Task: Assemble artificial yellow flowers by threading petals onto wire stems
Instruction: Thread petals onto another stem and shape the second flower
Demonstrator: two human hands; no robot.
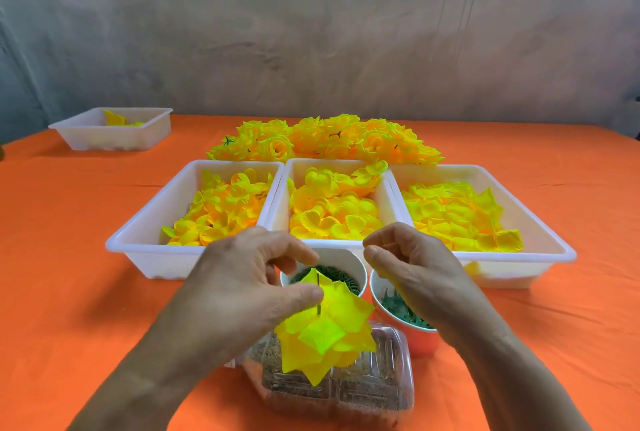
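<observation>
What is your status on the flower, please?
Left hand pinches half-built flower at its wire stem. Right hand curled beside it, contents unclear. Nothing in the way.

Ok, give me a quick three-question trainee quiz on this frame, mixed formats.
1. Pick one: how many petal trays stand side by side in the near row? A) two B) three C) five
2. True or false: the left hand holds the part-built flower.
3. Fill in: the finished flowers are piled ___ that row.
Key: 1 B; 2 true; 3 behind.
</observation>
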